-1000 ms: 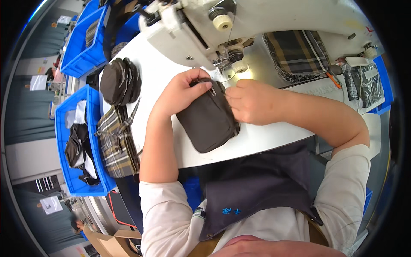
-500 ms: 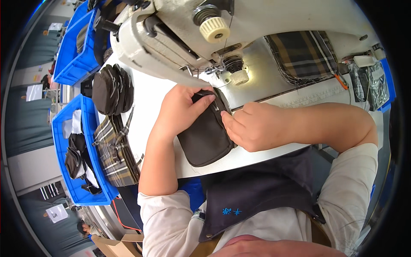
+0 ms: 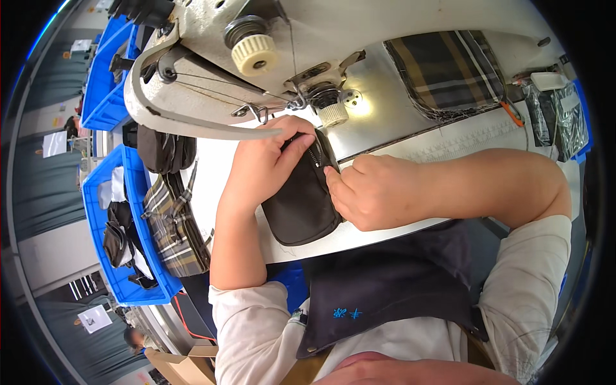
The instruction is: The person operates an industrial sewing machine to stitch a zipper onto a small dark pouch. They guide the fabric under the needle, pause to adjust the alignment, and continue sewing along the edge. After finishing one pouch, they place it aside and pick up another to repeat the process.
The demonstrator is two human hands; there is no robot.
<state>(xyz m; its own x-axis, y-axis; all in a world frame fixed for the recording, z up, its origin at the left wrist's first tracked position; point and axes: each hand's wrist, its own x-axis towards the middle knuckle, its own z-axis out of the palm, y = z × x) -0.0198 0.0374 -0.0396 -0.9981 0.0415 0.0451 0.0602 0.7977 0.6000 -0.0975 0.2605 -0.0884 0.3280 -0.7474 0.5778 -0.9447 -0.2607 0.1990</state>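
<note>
A dark brown zippered pouch [image 3: 295, 215] lies on the white table below the sewing machine [image 3: 391, 19]. My left hand [image 3: 269, 167] grips its top left, thumb lying by the metal zipper. At the pouch's right side, my right hand [image 3: 372, 192] is closed, thumb and forefinger pinching the pouch just below the zipper pull [image 3: 317, 160]; the undersides of those fingers are hidden. The machine's needle area and lit metal plate [image 3: 366, 128] are just beyond both hands.
Left are stacked dark pouches [image 3: 160, 151], plaid fabric pieces [image 3: 173, 234] and blue bins [image 3: 154, 294]. Right are a plaid stack [image 3: 443, 70], an orange-handled tool [image 3: 512, 113] and bagged items [image 3: 564, 122]. Another person [image 3: 135, 340] is at lower left, beside cardboard [image 3: 179, 366].
My right hand has moved toward me along the pouch's side, down to the zipper pull. My left hand still grips the top. The view has shifted, with the machine appearing larger.
</note>
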